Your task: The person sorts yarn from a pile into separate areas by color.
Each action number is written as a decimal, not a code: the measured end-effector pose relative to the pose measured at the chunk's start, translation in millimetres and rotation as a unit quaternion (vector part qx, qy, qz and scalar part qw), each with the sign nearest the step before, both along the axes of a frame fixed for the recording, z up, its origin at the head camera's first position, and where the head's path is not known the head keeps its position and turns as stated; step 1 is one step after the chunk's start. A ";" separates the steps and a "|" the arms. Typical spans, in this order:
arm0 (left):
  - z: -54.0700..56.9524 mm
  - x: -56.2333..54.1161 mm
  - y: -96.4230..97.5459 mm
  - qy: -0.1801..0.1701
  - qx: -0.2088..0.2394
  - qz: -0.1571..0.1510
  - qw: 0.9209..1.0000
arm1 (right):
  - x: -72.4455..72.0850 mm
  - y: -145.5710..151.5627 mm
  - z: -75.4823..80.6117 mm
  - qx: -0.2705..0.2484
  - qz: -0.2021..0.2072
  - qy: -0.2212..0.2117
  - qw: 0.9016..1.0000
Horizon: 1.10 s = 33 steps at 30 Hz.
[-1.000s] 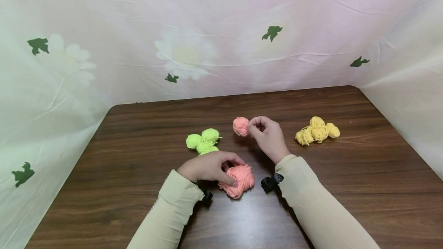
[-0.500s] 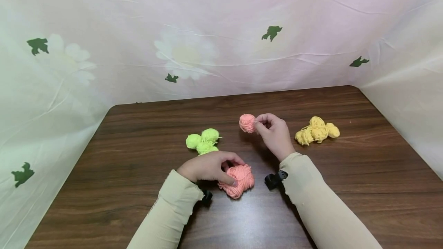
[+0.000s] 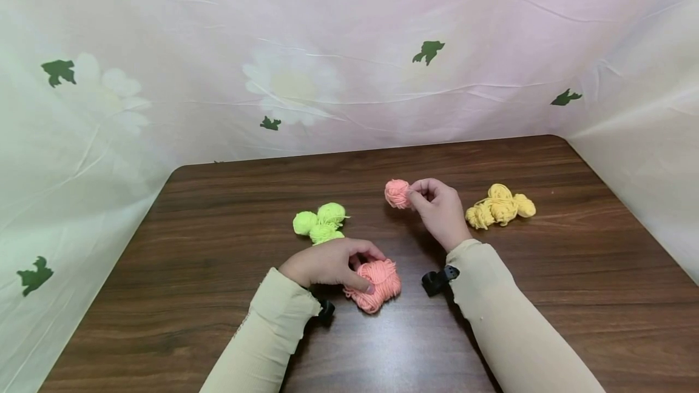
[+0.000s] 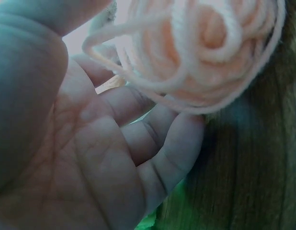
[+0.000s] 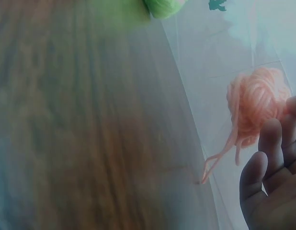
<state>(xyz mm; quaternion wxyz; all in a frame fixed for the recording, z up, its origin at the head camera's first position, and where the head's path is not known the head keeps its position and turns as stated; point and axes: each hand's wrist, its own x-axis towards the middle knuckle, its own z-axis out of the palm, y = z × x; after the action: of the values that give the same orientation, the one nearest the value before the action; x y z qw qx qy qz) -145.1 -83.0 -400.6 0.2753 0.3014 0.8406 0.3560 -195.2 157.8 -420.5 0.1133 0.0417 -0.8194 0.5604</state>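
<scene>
My left hand [image 3: 330, 264] grips a larger pink ball of yarn [image 3: 381, 287] on the table, thumb on its near side. In the left wrist view, loose strands loop off this pink yarn [image 4: 205, 52] and the fingers curl against its underside. Farther back, my right hand [image 3: 439, 211] pinches a small pink ball of yarn [image 3: 397, 193] by its right side, held above the table. Seen from the right wrist, the small pink ball [image 5: 258, 100] has a loose strand hanging from it.
Several lime-green yarn balls [image 3: 322, 223] sit behind my left hand, partly hidden by it. Several yellow yarn balls [image 3: 500, 205] lie to the right of my right hand. A flower-printed cloth [image 3: 349, 47] stands around the back and sides of the brown wooden table [image 3: 207, 247].
My right hand has moved to the right and slightly back, carrying the small pink ball of yarn. The left hand and the larger pink ball have stayed in place.
</scene>
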 end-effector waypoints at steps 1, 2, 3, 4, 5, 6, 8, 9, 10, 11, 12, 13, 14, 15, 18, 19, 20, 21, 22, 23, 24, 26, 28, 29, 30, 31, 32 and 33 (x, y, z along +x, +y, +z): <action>0.1 0.1 0.1 -0.001 0.000 0.000 1.000 | -0.4 1.0 -0.3 0.001 0.000 -0.001 1.000; 0.4 0.2 0.2 -0.002 -0.001 0.001 1.000 | -0.7 1.9 -0.5 0.002 0.000 -0.003 1.000; 0.6 0.2 0.3 -0.003 -0.001 0.002 1.000 | -1.1 2.8 -1.0 0.004 0.000 -0.004 1.000; 0.7 0.3 0.4 -0.003 -0.001 0.003 1.000 | -1.4 3.7 -1.1 0.007 0.001 -0.005 1.000; 0.7 0.3 0.5 -0.004 -0.001 0.003 1.000 | -1.7 4.5 -1.3 0.008 0.003 -0.008 1.000; 0.9 0.3 0.5 -0.004 -0.002 0.004 1.000 | -2.0 5.2 -1.6 0.010 0.004 -0.011 1.000; 0.7 0.3 0.4 -0.004 -0.003 0.005 1.000 | -2.3 6.5 -2.1 0.013 0.007 -0.018 1.000; 0.8 0.2 0.5 -0.005 -0.002 0.006 1.000 | -2.4 7.1 -2.5 0.016 0.006 -0.021 1.000; 0.8 0.2 0.4 -0.005 -0.002 0.006 1.000 | -2.4 7.6 -2.6 0.019 0.005 -0.025 1.000; 0.7 0.2 0.4 -0.006 -0.002 0.007 1.000 | -2.3 7.9 -2.8 0.020 0.005 -0.028 0.999; 0.7 0.2 0.3 -0.006 -0.001 0.007 1.000 | -2.2 8.1 -2.8 0.021 0.003 -0.032 0.999; 0.5 0.2 0.3 -0.006 -0.001 0.008 1.000 | -2.0 8.3 -2.9 0.021 0.003 -0.035 0.999; 0.6 0.2 0.2 -0.006 0.000 0.008 1.000 | -2.0 8.4 -3.2 0.022 0.002 -0.038 0.999; 0.5 0.2 0.2 -0.006 0.000 0.009 1.000 | -2.0 8.5 -3.4 0.023 0.000 -0.040 0.999; 0.2 0.0 0.0 -0.002 -0.002 0.009 1.000 | -2.0 8.3 -3.6 0.018 0.000 -0.051 0.999; 0.2 0.1 0.0 -0.001 -0.002 0.009 1.000 | -2.0 8.3 -3.8 0.016 0.001 -0.055 0.998; 0.3 0.1 0.0 -0.001 -0.002 0.010 1.000 | -2.0 8.4 -3.9 0.015 0.001 -0.058 0.998; 0.3 0.1 0.0 -0.001 -0.002 0.010 1.000 | -2.0 8.3 -4.0 0.014 0.001 -0.062 0.998; 0.4 0.1 0.0 -0.002 -0.001 0.010 1.000 | -2.1 8.4 -4.2 0.013 0.002 -0.064 0.998; 0.4 0.1 0.0 -0.003 -0.001 0.011 1.000 | -2.3 8.6 -4.6 0.011 0.003 -0.066 0.998; 0.3 0.1 0.0 -0.003 0.000 0.011 1.000 | -2.4 8.8 -4.9 0.011 0.004 -0.067 0.998; 0.3 0.1 -0.1 -0.004 0.000 0.010 1.000 | -2.6 9.1 -5.5 0.007 0.007 -0.068 0.998; 0.3 0.0 -0.1 -0.004 0.000 0.010 1.000 | -2.8 9.7 -6.3 0.004 0.009 -0.068 0.998; 0.2 -0.1 -0.1 -0.003 -0.001 0.010 1.000 | -2.8 9.9 -6.5 0.003 0.010 -0.067 0.998; 0.1 -0.1 -0.1 -0.004 0.000 0.010 1.000 | -2.9 10.1 -6.8 0.001 0.012 -0.067 0.998; 0.1 -0.1 -0.2 -0.005 0.000 0.010 1.000 | -3.0 10.2 -7.0 0.000 0.012 -0.066 0.998; 0.0 -0.2 -0.1 -0.006 0.000 0.011 1.000 | -3.1 10.3 -7.2 0.000 0.013 -0.065 0.998; 0.0 -0.2 -0.1 -0.007 0.001 0.011 1.000 | -3.3 10.4 -7.4 -0.001 0.013 -0.063 0.998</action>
<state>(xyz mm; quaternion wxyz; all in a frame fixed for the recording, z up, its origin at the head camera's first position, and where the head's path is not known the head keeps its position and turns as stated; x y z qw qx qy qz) -145.3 -83.1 -400.6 0.2768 0.2903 0.8417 0.3614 -198.6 168.2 -427.9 0.0541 0.0174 -0.8235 0.5645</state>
